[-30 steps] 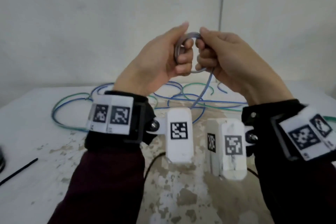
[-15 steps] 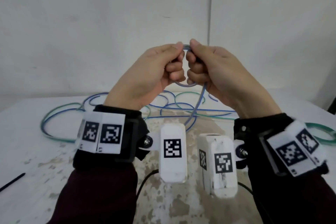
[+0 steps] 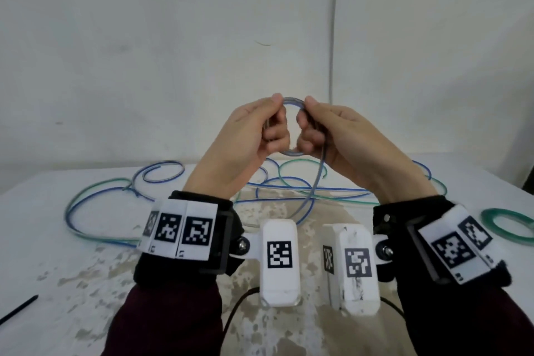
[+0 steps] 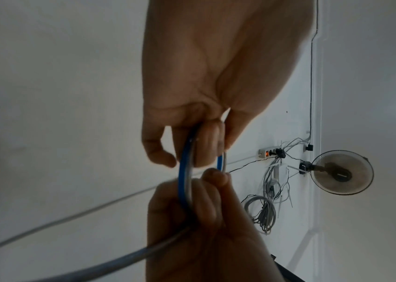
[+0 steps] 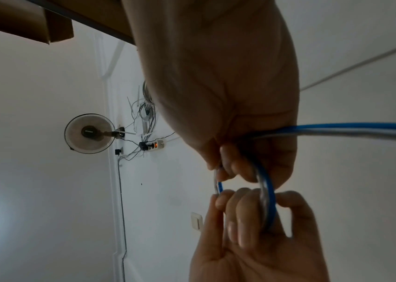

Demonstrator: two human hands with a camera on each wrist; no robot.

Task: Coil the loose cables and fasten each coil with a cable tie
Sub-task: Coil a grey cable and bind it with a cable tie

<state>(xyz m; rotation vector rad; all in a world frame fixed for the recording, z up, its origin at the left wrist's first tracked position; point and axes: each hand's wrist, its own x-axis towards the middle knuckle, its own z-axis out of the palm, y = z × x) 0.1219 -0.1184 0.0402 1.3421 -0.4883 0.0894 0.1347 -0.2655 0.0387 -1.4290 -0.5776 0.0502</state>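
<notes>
The left hand (image 3: pixel 248 136) and the right hand (image 3: pixel 332 136) hold a small coil (image 3: pixel 291 127) of blue cable in the air above the table (image 3: pixel 57 240), one on each side. On both hands the thumb and the curled fingers pinch the ring. The free length (image 3: pixel 313 182) hangs from the right hand down to the loose cables (image 3: pixel 289 185) on the table. To wind well, the left hand should keep the finished loops pressed together, while the right hand lays each new loop in the same size, without twist. A green coil (image 3: pixel 508 225) lies apart on the right.
</notes>
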